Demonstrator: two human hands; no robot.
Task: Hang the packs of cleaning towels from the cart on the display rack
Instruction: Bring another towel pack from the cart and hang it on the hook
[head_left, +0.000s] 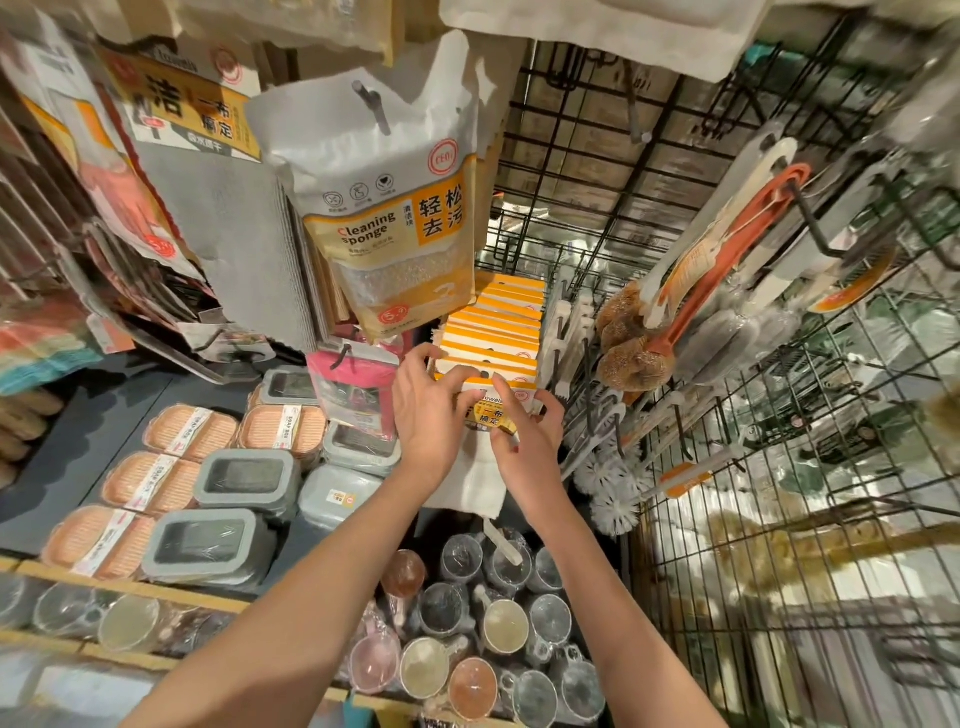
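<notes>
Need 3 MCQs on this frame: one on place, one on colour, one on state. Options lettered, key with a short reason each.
1. Where does the towel pack in both hands sit?
A. At the front of the row of yellow-topped packs on the hook
B. On the soap boxes
C. Among the cups

2. What colour is the brush handle hanging right of the row?
A. Blue
B. Orange
C. Black

3. What are the hands doing?
A. Both hang idle
B. Only the left hand touches the pack
C. Left hand and right hand both hold the pack

Key: 1 A, the pack lines up with the row's near end. 2 B, the long handle is plainly orange. 3 C, fingers of both hands curl round the pack's header card.
</notes>
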